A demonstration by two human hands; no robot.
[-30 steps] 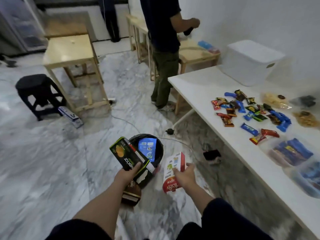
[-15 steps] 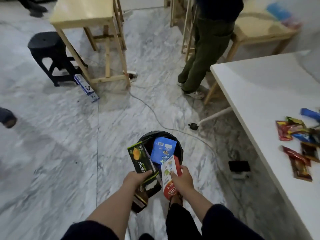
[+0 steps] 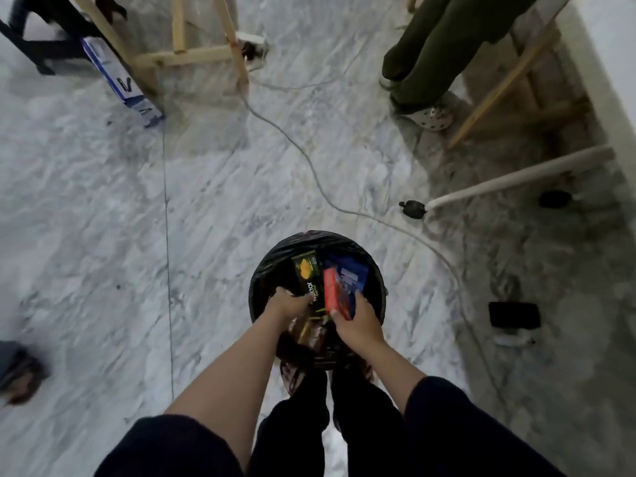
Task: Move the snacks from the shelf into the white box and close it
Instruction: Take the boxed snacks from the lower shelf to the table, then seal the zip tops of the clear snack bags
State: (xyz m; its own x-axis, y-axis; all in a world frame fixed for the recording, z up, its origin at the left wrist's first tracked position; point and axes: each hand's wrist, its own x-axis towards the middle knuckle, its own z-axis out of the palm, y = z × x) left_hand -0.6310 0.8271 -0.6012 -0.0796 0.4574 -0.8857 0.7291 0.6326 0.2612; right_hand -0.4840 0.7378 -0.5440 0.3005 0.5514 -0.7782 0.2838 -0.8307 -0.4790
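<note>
I look straight down at a round black bin (image 3: 272,270) lined with a black bag, on the floor at my feet. My left hand (image 3: 287,304) grips a black and green snack box (image 3: 307,280) with an orange picture, held over the bin's mouth. My right hand (image 3: 358,320) grips a red and white snack box (image 3: 333,292) beside it, also over the bin. A blue box (image 3: 351,275) lies inside the bin behind them. More dark packs show under my left hand. The white box is out of view.
The white table's edge (image 3: 599,63) and its leg (image 3: 516,177) are at the right. A person's legs (image 3: 433,46) stand at the top right. A grey cable (image 3: 309,160) crosses the marble floor. A wooden table's legs (image 3: 186,53) and a blue and white carton (image 3: 120,84) are top left.
My view has tilted down from the table to the bin. Both hands have lowered their boxes until they are at the bin's mouth.
</note>
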